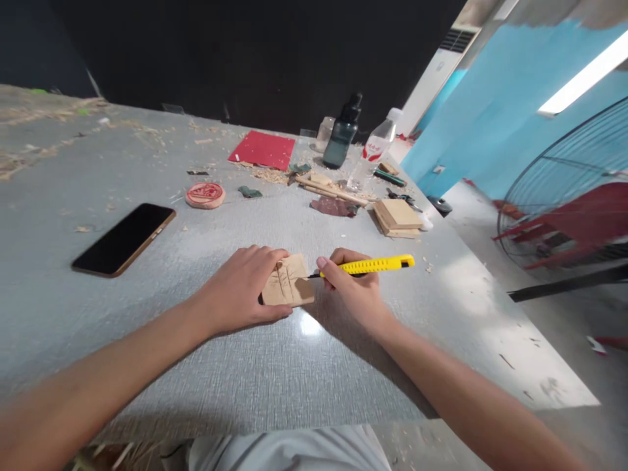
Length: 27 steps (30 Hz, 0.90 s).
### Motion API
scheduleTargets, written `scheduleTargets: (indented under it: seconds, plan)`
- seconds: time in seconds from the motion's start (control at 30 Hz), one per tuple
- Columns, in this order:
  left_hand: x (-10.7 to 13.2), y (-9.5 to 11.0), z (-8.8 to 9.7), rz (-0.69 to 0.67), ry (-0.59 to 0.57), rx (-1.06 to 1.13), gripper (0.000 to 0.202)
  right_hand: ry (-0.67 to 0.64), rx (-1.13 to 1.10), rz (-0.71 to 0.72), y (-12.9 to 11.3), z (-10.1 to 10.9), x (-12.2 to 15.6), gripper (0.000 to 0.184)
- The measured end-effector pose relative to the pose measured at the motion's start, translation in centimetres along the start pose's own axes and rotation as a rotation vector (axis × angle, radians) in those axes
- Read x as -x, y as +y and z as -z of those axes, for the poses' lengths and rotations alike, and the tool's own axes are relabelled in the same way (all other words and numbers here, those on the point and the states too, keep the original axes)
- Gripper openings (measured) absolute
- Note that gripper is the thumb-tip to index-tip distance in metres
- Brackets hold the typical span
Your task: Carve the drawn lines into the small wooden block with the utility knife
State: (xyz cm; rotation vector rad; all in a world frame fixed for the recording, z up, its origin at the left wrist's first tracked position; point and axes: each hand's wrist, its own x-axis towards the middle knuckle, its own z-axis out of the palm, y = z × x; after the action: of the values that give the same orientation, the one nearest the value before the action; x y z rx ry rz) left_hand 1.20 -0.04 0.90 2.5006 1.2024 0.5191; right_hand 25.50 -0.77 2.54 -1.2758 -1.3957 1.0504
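Observation:
A small square wooden block [300, 294] with dark lines marked or cut into its face lies on the grey table [220, 386]. My left hand [248, 281] grips it from the left, thumb along the near edge and fingers over the far side. In my right hand [356, 288] is a yellow utility knife [377, 265], held like a pen with the fingers closed around its front end. Its dark blade points left and its tip meets the block's right part. Whether the tip is pressed in cannot be made out.
Left stands a phone [125, 239], lying flat, with a round red-carved wooden piece [205, 195] beyond it. Farther back are red sandpaper [263, 150], a dark bottle [340, 140], a clear water bottle [375, 150], thin wooden sticks [333, 190] and stacked wooden blocks [397, 216]. Shavings are scattered around.

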Motion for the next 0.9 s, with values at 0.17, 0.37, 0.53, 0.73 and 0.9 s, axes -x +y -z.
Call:
scheduleTargets:
  seconds: [0.17,0.37,0.53,0.73,0.9]
  plan:
    - [-0.1,0.0,0.1,-0.025,0.005,-0.005,0.076,-0.05,0.05,0.021,-1.3,-0.8,-2.6,0.043]
    - [0.0,-0.2,0.0,-0.027,0.006,0.002,0.075,-0.006,-0.066,0.105,-1.0,-2.4,-4.3,0.027]
    - [-0.1,-0.3,-0.2,-0.012,0.012,0.014,0.08,-0.026,-0.225,0.178,0.1,-2.7,-4.4,0.033]
    - [0.0,-0.5,-0.3,-0.028,0.022,0.011,0.084,-0.095,-0.429,0.159,-0.3,-2.4,-4.5,0.023]
    - [0.0,-0.5,-0.3,-0.024,0.025,0.001,0.084,-0.164,-0.527,0.139,-1.3,-2.1,-4.4,0.008]
